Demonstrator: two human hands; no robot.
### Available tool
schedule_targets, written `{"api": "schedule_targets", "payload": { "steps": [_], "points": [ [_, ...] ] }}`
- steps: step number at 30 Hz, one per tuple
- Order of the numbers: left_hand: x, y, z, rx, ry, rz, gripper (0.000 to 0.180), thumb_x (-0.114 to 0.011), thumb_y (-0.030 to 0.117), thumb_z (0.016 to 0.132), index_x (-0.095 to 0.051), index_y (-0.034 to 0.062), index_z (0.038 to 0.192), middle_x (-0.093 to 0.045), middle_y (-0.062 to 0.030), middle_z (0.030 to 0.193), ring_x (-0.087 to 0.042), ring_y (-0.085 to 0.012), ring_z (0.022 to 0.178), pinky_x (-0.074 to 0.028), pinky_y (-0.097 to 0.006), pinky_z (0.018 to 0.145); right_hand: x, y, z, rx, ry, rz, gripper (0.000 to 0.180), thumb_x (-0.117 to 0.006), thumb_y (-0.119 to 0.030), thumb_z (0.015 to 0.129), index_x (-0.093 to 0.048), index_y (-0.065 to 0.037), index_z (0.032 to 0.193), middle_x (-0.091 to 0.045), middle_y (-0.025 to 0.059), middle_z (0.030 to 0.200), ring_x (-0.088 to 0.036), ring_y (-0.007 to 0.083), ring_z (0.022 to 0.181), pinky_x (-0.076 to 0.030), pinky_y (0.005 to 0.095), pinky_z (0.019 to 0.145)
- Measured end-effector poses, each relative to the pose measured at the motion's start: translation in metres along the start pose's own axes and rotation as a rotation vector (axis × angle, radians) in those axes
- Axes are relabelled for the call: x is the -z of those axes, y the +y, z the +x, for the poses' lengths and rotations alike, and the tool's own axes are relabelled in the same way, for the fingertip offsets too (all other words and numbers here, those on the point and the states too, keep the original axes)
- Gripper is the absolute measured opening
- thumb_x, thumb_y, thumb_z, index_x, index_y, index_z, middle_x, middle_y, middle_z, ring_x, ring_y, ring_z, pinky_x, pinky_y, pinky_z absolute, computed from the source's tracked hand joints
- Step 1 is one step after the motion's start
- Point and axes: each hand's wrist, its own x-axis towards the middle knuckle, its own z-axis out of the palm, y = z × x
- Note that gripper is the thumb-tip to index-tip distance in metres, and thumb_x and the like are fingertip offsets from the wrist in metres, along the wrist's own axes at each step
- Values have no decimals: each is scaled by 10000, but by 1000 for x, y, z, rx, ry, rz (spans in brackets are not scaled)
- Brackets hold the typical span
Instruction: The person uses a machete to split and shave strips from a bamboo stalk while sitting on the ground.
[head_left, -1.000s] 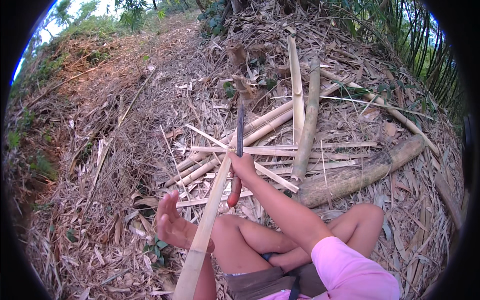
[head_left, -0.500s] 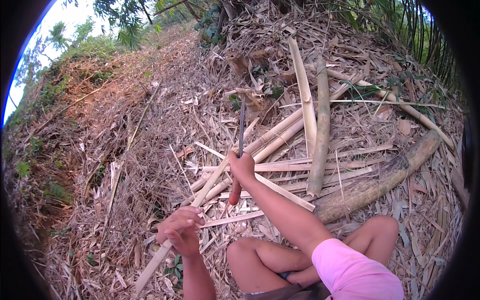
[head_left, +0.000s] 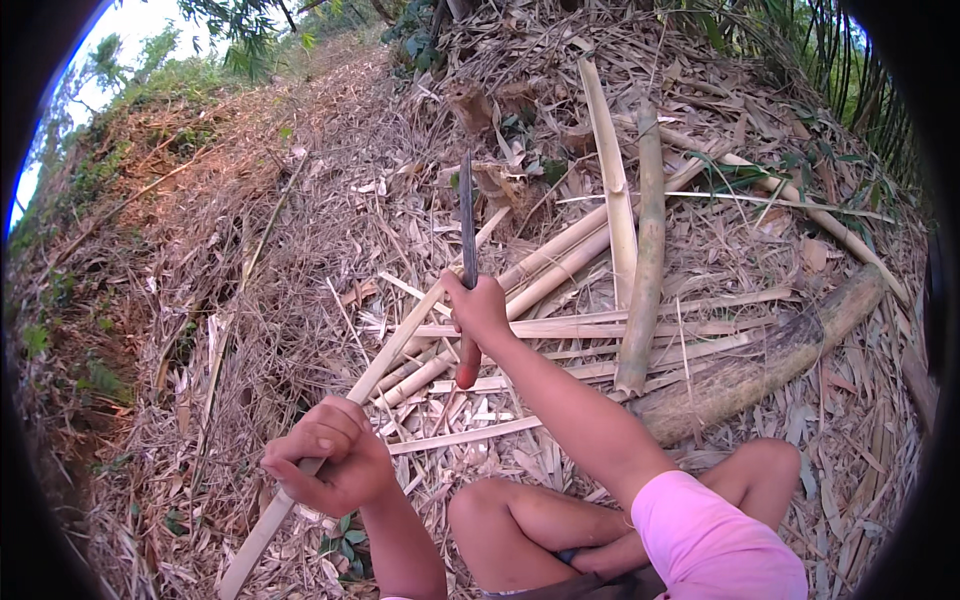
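My left hand point(head_left: 332, 458) is wrapped round a long, pale split-bamboo strip point(head_left: 398, 340). The strip's near end sticks out toward the lower left, and its far end reaches my right hand point(head_left: 480, 312). In my right hand is a long knife point(head_left: 467, 215) with a dark narrow blade pointing away from me. Its reddish-brown handle end shows below my fist. The strip meets the knife beside my right thumb; whether the thumb presses it to the blade, I cannot tell.
Several pale bamboo strips point(head_left: 560, 328) lie under my right arm. Beyond them are a split half-culm point(head_left: 618, 235), a whole bamboo pole point(head_left: 645, 250) and a thick mottled culm point(head_left: 760, 365) at the right. Cut stumps point(head_left: 503, 185) stand ahead among dry leaves. My bent legs are at the bottom.
My left hand has gone from loose, lifted fingers to a closed grip on the strip. The strip has shifted toward the lower left, and the right hand with the knife has risen slightly.
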Motion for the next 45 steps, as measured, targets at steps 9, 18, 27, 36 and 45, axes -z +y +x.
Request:
{"api": "schedule_targets", "payload": {
  "steps": [9, 18, 27, 36, 45],
  "points": [
    [6, -10, 10, 162, 398, 95, 493, -339, 355, 1068, -278, 158, 619, -177, 54, 476, -149, -78, 407, -200, -249, 411, 22, 1, -66, 479, -189, -409, 547, -419, -465, 1018, -621, 23, 875, -610, 235, 636, -632, 437, 631, -488, 506, 588],
    [14, -11, 9, 101, 582, 194, 536, -391, 346, 1063, -234, 178, 579, -170, 80, 455, -118, -67, 397, -157, -253, 401, 40, 47, -37, 691, -280, -626, 475, -434, -498, 1010, -615, -69, 913, -647, 175, 723, -651, 405, 649, -521, 505, 578],
    [29, -15, 18, 112, 826, 267, 522, -480, 373, 1036, -266, 193, 596, -181, 81, 448, -157, -59, 400, -171, -253, 420, 34, 22, -40, 780, -363, -843, 585, -353, -585, 1003, -579, -69, 848, -655, 172, 718, -660, 393, 647, -533, 502, 603],
    [33, -15, 10, 117, 902, 311, 527, -479, 377, 1032, -257, 201, 587, -192, 84, 446, -173, -60, 401, -197, -249, 425, 31, 27, -11, 603, -261, -957, 615, -336, -582, 1006, -599, -55, 831, -654, 171, 693, -657, 379, 621, -526, 505, 576],
    [44, -17, 0, 82, 881, 284, 538, -427, 356, 1046, -215, 206, 574, -185, 82, 447, -113, -60, 379, -106, -243, 393, 119, 74, 98, 83, 36, -1049, 682, -341, -532, 1016, -712, 31, 913, -671, 302, 971, -663, 434, 941, -516, 499, 810]
  ]
}}
